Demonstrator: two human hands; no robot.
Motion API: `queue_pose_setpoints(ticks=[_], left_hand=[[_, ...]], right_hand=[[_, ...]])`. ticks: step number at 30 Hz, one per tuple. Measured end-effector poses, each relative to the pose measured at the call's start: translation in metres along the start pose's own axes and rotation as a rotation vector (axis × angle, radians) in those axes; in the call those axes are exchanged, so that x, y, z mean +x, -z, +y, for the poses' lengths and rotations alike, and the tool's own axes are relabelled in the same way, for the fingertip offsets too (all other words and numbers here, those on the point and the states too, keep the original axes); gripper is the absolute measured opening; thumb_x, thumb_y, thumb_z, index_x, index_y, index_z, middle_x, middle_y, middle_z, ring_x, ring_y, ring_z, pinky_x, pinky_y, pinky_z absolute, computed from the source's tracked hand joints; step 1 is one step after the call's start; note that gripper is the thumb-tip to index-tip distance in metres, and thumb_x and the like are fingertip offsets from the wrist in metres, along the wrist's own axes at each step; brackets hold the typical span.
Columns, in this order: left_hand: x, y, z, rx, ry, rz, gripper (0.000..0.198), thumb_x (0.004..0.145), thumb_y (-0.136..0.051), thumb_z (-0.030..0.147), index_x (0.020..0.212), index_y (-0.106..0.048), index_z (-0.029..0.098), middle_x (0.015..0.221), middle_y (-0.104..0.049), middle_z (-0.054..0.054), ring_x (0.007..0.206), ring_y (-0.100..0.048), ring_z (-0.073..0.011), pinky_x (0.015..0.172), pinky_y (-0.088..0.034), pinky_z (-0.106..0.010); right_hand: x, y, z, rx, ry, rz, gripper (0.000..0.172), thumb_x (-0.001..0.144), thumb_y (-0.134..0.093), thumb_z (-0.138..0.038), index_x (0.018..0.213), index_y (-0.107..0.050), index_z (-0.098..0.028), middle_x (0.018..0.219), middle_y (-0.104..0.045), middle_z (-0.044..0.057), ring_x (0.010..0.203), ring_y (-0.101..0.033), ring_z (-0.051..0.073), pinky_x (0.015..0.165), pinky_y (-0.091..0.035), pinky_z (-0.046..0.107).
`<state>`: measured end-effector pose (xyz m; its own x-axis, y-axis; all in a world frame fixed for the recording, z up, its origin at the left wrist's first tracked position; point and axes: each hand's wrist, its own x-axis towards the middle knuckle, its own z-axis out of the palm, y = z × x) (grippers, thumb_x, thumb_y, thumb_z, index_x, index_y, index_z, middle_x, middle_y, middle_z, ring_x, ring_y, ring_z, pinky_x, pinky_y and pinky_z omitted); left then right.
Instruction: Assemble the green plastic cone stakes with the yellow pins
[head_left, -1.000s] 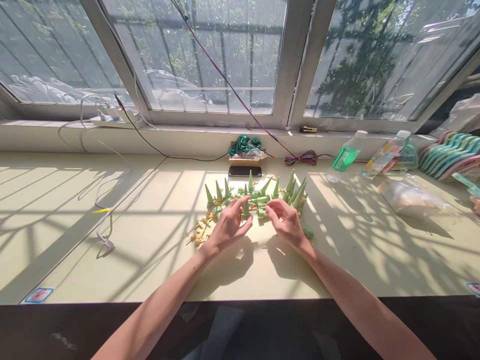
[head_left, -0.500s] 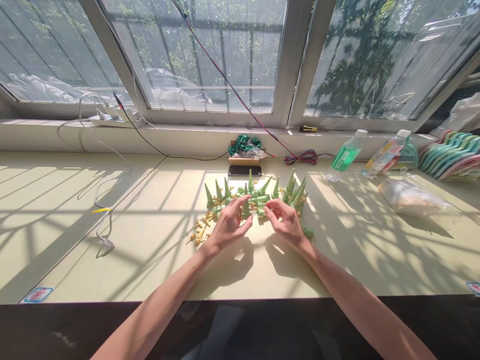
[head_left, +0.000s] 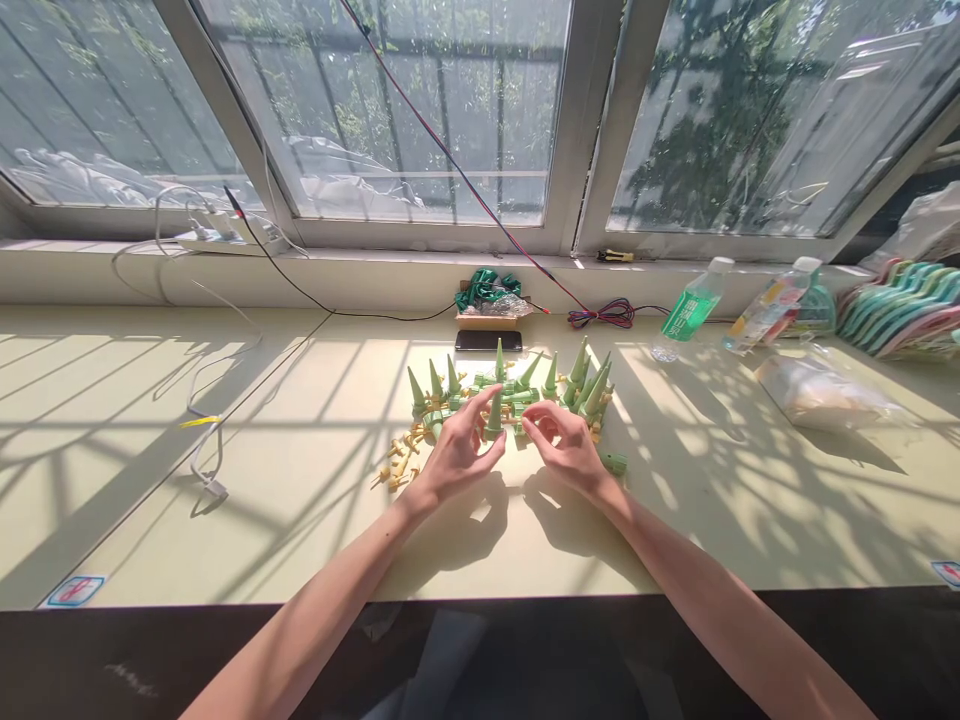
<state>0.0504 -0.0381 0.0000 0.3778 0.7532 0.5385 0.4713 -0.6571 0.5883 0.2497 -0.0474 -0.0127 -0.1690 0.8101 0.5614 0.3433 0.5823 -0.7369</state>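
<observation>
A green cone (head_left: pixel 494 412) stands upright between the thumb and fingers of my left hand (head_left: pixel 459 446); its fingers are curved apart and I cannot tell whether they touch it. My right hand (head_left: pixel 566 444) is just to the right, thumb and fingertips pinched near a green cylindrical part; what lies between them is too small to make out. Around and behind both hands are several more green cones (head_left: pixel 577 372) and green cylinders. Small yellow pegged pieces (head_left: pixel 401 458) lie to the left of my left hand. Another green cylinder (head_left: pixel 615 463) rests beside my right wrist.
Behind the parts lie a black phone (head_left: pixel 488 341) and a small box (head_left: pixel 487 322) with green material. Two bottles (head_left: pixel 686 315), a clear bag (head_left: pixel 821 390) and stacked hangers (head_left: pixel 900 310) are at the right. A white cable (head_left: pixel 217 455) lies on the left.
My right hand has shifted slightly left, toward the cone. The cone by my left hand stands slightly farther right; my left hand has hardly moved.
</observation>
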Motion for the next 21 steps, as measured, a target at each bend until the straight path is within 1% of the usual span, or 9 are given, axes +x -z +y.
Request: queue_pose_setpoints(ticks=[4, 7, 10, 16, 21], left_hand=[[-0.0005, -0.0024, -0.002, -0.002, 0.013, 0.009, 0.066, 0.085, -0.06, 0.021, 0.147, -0.036, 0.021, 0.103, -0.06, -0.006, 0.07, -0.058, -0.0124, 0.053, -0.049, -0.022], [-0.0012, -0.0039, -0.0039, 0.001, 0.028, 0.016, 0.069, 0.085, -0.061, 0.022, 0.149, -0.034, 0.022, 0.102, -0.061, -0.006, 0.073, -0.059, -0.0133, 0.055, -0.05, -0.023], [-0.0018, -0.0044, -0.0044, 0.008, 0.04, 0.022, 0.069, 0.085, -0.062, 0.023, 0.149, -0.035, 0.02, 0.102, -0.062, -0.007, 0.074, -0.06, -0.0138, 0.058, -0.052, -0.024], [-0.0022, -0.0045, -0.0025, 0.011, 0.023, 0.019, 0.065, 0.087, -0.061, 0.024, 0.147, -0.039, 0.018, 0.103, -0.063, -0.008, 0.078, -0.06, -0.0151, 0.062, -0.054, -0.026], [-0.0028, -0.0049, -0.0027, 0.0, 0.034, 0.019, 0.064, 0.087, -0.061, 0.024, 0.146, -0.04, 0.016, 0.099, -0.063, -0.008, 0.078, -0.061, -0.0154, 0.061, -0.054, -0.025]], right_hand=[[0.0, -0.0005, 0.0007, -0.006, 0.005, -0.011, 0.015, 0.096, -0.056, -0.033, 0.097, -0.063, -0.02, 0.088, -0.067, 0.005, 0.061, -0.057, 0.012, 0.055, -0.047, 0.026], [0.0004, -0.0007, 0.001, 0.01, -0.003, -0.015, 0.018, 0.096, -0.056, -0.036, 0.097, -0.063, -0.019, 0.089, -0.067, 0.005, 0.061, -0.057, 0.012, 0.054, -0.047, 0.026], [0.0007, -0.0008, 0.0012, 0.029, -0.005, -0.021, 0.019, 0.096, -0.057, -0.037, 0.098, -0.063, -0.019, 0.09, -0.067, 0.006, 0.062, -0.057, 0.013, 0.053, -0.047, 0.026], [0.0009, -0.0004, 0.0032, 0.038, 0.021, -0.034, 0.015, 0.095, -0.058, -0.032, 0.1, -0.064, -0.019, 0.092, -0.068, 0.006, 0.064, -0.057, 0.013, 0.054, -0.047, 0.026], [0.0008, -0.0005, 0.0044, 0.035, 0.031, -0.031, 0.016, 0.095, -0.057, -0.032, 0.098, -0.065, -0.019, 0.092, -0.069, 0.007, 0.065, -0.058, 0.014, 0.054, -0.047, 0.027]])
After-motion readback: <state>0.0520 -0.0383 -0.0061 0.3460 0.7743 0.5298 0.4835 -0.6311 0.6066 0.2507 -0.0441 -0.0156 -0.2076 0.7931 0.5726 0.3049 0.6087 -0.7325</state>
